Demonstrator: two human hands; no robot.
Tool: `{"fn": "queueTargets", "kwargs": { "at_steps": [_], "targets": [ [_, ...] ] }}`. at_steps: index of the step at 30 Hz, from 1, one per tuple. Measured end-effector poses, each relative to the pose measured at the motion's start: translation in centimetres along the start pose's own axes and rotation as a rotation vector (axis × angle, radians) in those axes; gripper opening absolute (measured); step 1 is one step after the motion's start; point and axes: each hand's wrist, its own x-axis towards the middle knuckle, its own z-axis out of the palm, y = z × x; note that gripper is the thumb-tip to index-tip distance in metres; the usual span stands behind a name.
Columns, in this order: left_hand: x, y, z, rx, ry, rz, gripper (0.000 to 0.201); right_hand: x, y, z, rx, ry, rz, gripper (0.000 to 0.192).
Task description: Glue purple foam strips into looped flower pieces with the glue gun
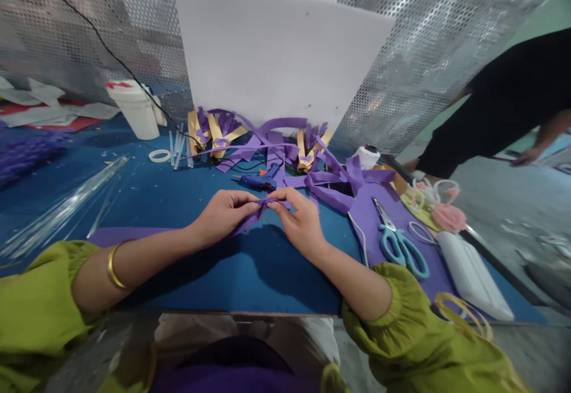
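Note:
Between my two hands, above the blue tabletop, is a purple strip (250, 220) of felt-like material. My left hand (227, 213) pinches it with thumb and forefinger. Close beside it, my right hand (298, 217) pinches the same strip near its folded part. The strip's lower part hangs down behind my left fingers, partly hidden. Just beyond my fingertips a blue glue gun (259, 179) lies on its side. Behind that, small yellow-wrapped bouquets of purple flowers (223, 134) lean by the white board, among loose purple strips (267, 137).
At right lie light-blue-handled scissors (399, 238) on a purple sheet (370, 208), beside a white block (475, 277) and a pink flower (448, 219). Left are a white cup (136, 110), a tape roll (159, 156) and clear wrappers (66, 208). A person in black (504, 101) stands beyond the table.

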Motion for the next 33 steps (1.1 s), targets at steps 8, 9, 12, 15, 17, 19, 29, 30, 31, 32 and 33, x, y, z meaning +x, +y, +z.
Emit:
{"fn": "queueTargets", "kwargs": {
  "at_steps": [8,9,12,15,17,19,29,30,31,32,33],
  "targets": [
    [-0.2,-0.3,-0.4,0.402,-0.04,0.245,0.036,0.4,0.3,0.2,0.203,-0.03,0.282,0.013],
    [-0.2,-0.3,-0.4,0.41,-0.045,0.255,0.036,0.4,0.3,0.2,0.206,-0.023,0.29,0.013],
    [-0.5,-0.2,-0.3,0.427,-0.049,0.286,0.04,0.4,0.3,0.2,0.205,-0.013,0.295,0.014],
    [-0.8,-0.2,0.0,0.509,0.009,0.333,0.033,0.3,0.3,0.3,0.207,-0.013,0.283,0.014],
    [-1.0,-0.4,0.3,0.568,0.054,0.364,0.029,0.3,0.3,0.4,0.2,-0.013,0.275,0.014],
    [-1.1,-0.6,0.4,0.585,0.077,0.371,0.026,0.2,0.3,0.4,0.185,-0.013,0.27,0.014],
    [-0.4,-0.7,0.0,0.375,-0.003,0.157,0.03,0.6,0.2,0.2,0.38,0.013,0.401,0.013],
    [-0.3,-0.8,0.0,0.329,-0.019,0.117,0.03,0.6,0.2,0.2,0.437,0.015,0.426,0.013],
    [-0.1,-0.8,0.0,0.276,-0.033,0.084,0.029,0.6,0.3,0.2,0.487,0.019,0.442,0.013],
    [0.0,-0.8,-0.1,0.222,-0.047,0.061,0.028,0.7,0.3,0.1,0.528,0.023,0.452,0.013],
    [0.1,-0.8,-0.2,0.174,-0.068,0.048,0.027,0.7,0.3,0.1,0.561,0.022,0.46,0.014]
  ]
}}
